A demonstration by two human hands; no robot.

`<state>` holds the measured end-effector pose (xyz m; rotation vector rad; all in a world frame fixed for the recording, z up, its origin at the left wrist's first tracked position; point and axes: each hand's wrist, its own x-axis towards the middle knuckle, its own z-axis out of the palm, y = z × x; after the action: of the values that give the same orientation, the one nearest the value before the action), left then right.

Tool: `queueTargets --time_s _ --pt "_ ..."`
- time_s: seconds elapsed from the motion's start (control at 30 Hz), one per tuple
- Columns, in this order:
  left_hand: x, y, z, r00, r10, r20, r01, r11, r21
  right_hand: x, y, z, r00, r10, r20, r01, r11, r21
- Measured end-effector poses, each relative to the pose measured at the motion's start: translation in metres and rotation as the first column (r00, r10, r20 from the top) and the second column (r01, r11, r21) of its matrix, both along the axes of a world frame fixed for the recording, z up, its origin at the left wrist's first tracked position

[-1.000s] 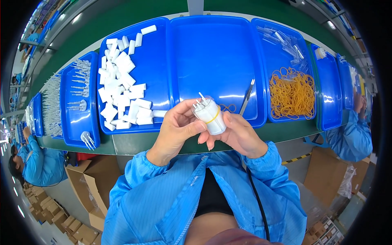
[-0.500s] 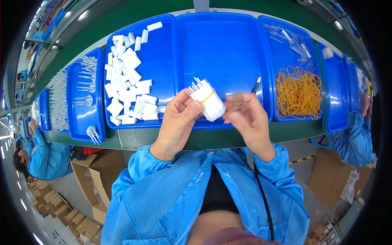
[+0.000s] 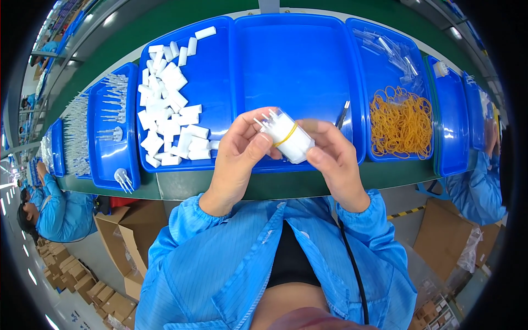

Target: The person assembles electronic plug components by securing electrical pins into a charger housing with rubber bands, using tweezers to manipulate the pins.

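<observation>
Over the front edge of the middle tray, both my hands hold a white block-like bundle (image 3: 295, 149) with thin white prongs at its upper left end. Clear plastic wraps it, and a yellow rubber band (image 3: 287, 135) runs around its middle. My left hand (image 3: 237, 157) is closed on the pronged end, thumb on the near side. My right hand (image 3: 339, 159) has its thumb against the lower right end, with its fingers behind the bundle and partly hidden. To the left, a blue tray (image 3: 217, 82) carries several loose white foam-like blocks (image 3: 168, 113).
A blue tray (image 3: 291, 60) lies ahead, with a dark pen-like tool (image 3: 343, 114) at its right. Rubber bands (image 3: 401, 124) and clear plastic pieces (image 3: 388, 47) fill the right tray. Pronged white parts (image 3: 113, 133) lie far left. Cardboard boxes (image 3: 135, 236) and co-workers flank me.
My right hand has closed in from beside the bundle and now grips its lower right end. The bundle has tilted, its lower end swinging rightward. My left hand keeps its hold.
</observation>
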<state>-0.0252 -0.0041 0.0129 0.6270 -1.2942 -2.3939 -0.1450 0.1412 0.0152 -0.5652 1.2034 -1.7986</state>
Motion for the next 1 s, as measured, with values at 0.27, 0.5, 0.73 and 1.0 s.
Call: queueTargets --time_s 0.27,0.5,0.73,1.0 --pt "0.007 -0.002 -0.008 1.0 -0.015 0.013 0.015 1.0 0.002 -0.002 0.006 -0.005 0.987 0.156 0.044 -0.158 0.986 0.053" --pt "0.009 -0.002 -0.011 0.999 -0.037 -0.006 0.037 0.999 0.014 -0.001 0.008 -0.008 0.983 0.172 0.061 -0.175 0.984 0.036" --pt "0.006 -0.003 -0.01 1.0 0.005 0.0 -0.005 1.0 -0.007 -0.002 0.004 -0.009 0.979 0.155 0.129 -0.158 0.987 0.009" --pt "0.004 0.005 -0.004 0.995 -0.032 0.093 0.064 0.929 -0.365 -0.019 0.01 0.011 0.825 0.138 -0.549 -0.074 0.988 0.136"
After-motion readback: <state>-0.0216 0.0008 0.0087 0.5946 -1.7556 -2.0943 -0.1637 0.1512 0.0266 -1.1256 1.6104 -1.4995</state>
